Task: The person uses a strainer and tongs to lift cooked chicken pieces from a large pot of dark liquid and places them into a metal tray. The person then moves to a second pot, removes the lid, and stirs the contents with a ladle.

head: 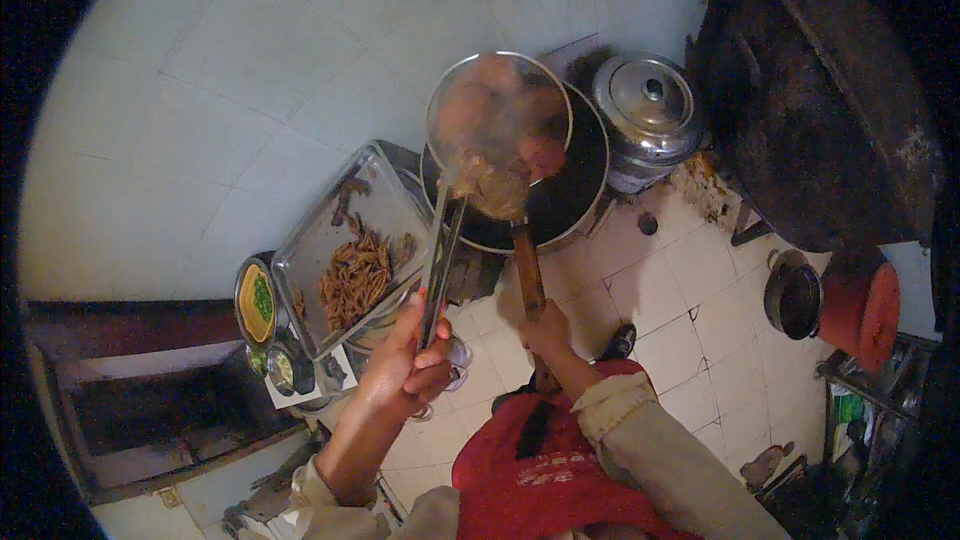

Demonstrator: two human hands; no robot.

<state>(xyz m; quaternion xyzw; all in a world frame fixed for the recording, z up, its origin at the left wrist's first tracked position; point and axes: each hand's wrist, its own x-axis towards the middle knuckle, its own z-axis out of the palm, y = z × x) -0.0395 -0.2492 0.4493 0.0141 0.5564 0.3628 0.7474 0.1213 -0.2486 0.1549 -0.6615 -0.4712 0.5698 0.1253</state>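
My left hand (427, 360) is closed around a pair of metal tongs (442, 262), whose tips reach a browned piece of food (495, 184). In my right hand (547, 330) is the wooden handle (528, 270) of a round metal strainer (572, 116). Reddish-brown chunks, probably meat, lie in the strainer, blurred by steam. The strainer is above a large dark pot (589, 187), which it partly hides. Left of the pot, a rectangular metal tray (304, 315) holds a heap of brown cooked pieces (356, 277), possibly chicken feet.
A lidded steel pot (645, 112) stands right of the large pot. Bowls with chopped green herbs (262, 298) and other ingredients (280, 369) sit beside the tray. Farther right are a small dark pot (793, 296) and a red bucket (847, 307). A tiled wall rises behind.
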